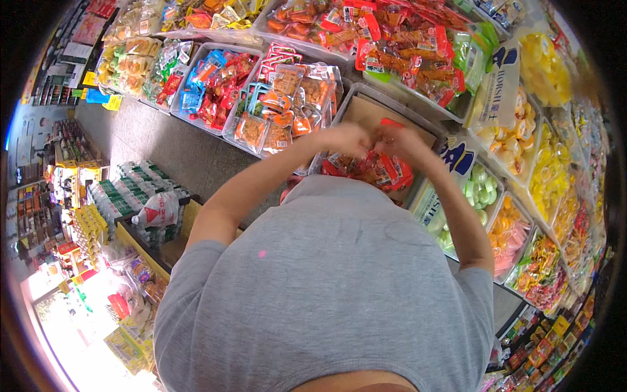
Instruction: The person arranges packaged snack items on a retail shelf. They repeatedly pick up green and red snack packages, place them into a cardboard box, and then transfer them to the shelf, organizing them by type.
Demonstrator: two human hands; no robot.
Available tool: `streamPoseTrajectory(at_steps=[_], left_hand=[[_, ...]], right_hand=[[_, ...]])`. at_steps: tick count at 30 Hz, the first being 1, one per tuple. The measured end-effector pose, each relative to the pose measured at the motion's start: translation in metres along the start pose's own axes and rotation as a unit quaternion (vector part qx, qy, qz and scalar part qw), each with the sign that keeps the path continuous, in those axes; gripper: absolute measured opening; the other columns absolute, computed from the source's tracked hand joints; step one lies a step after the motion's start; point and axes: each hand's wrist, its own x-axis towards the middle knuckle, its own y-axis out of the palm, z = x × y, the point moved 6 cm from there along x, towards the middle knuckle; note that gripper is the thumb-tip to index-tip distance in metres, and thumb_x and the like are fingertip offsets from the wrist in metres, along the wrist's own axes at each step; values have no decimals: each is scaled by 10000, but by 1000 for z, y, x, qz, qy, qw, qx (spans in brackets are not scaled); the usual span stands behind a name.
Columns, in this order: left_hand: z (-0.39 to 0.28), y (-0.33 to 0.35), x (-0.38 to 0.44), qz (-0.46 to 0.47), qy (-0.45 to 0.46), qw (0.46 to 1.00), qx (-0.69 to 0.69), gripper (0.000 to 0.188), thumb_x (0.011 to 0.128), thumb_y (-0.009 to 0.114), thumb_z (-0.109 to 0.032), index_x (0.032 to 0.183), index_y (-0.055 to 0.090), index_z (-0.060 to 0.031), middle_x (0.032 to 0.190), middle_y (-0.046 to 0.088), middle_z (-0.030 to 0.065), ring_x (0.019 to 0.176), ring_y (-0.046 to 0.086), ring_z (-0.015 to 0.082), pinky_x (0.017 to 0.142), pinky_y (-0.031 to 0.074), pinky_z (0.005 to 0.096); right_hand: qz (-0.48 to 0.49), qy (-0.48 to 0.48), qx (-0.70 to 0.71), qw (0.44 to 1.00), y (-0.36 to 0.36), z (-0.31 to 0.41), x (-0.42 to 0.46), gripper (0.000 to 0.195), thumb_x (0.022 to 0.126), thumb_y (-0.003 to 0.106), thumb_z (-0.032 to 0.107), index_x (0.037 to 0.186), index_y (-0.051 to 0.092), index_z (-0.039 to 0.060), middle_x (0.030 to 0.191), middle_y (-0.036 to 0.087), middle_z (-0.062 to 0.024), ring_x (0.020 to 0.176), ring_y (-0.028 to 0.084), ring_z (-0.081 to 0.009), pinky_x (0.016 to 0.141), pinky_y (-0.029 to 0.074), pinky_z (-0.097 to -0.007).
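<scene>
My left hand [350, 140] and my right hand [399, 142] are close together above a grey plastic bin [416, 109], both blurred. A red snack packet [392, 122] pokes out from the fingers of my right hand, which appears to grip it. The left fingers are bent near the same spot, and whether they hold anything is hidden by blur. Below the hands, red-and-clear snack packets [387, 169] lie loose in the near half of the bin. Bare brown cardboard [365, 115] shows in its far half.
Left of the bin stands a tub of orange-labelled snack packs [289, 105], then one with blue and red packets [215, 81]. Behind, a larger tray holds red-edged packets [411, 49]. Jelly cups [482, 188] fill bins at right. Wrapped bottle packs [137, 188] are stacked at left.
</scene>
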Motion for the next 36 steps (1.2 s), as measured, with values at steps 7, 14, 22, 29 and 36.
streamPoseTrajectory(at_steps=[7, 14, 22, 29, 36], left_hand=[[50, 103, 7, 51, -52, 997, 8, 262, 774, 666, -223, 988, 691, -73, 1004, 691, 172, 979, 647, 348, 814, 500, 480], [57, 71, 5, -79, -109, 991, 5, 244, 797, 639, -204, 948, 664, -14, 938, 686, 194, 926, 654, 347, 768, 515, 461], [72, 75, 32, -254, -300, 917, 63, 703, 703, 788, -179, 1258, 394, -5, 1071, 607, 280, 987, 608, 447, 869, 504, 478], [54, 39, 8, -248, -191, 946, -83, 502, 686, 803, -240, 1066, 575, -3, 979, 665, 213, 904, 655, 344, 807, 515, 415], [5, -111, -31, -333, 1, 877, -348, 313, 779, 751, -248, 992, 667, -35, 914, 691, 57, 832, 643, 155, 737, 506, 307]], right_hand=[[67, -36, -326, 942, 92, -32, -28, 372, 763, 697, 218, 1103, 624, 87, 1131, 573, -145, 1162, 481, -367, 925, 460, -457], [30, 18, -139, 990, 28, -17, -26, 247, 821, 641, 197, 1012, 619, 42, 1053, 629, -210, 1015, 584, -392, 884, 472, -455], [-96, 186, -7, 978, -55, -20, -45, 265, 910, 609, 204, 1078, 522, 19, 931, 651, -216, 883, 634, -377, 753, 478, -420], [-128, 191, 51, 972, -54, -28, -64, 249, 908, 618, 204, 1038, 528, 11, 922, 648, -193, 854, 624, -324, 758, 479, -391], [-167, 173, 147, 960, -121, 3, -51, 260, 950, 599, 239, 1108, 577, 34, 957, 672, -75, 865, 635, -161, 757, 500, -294]])
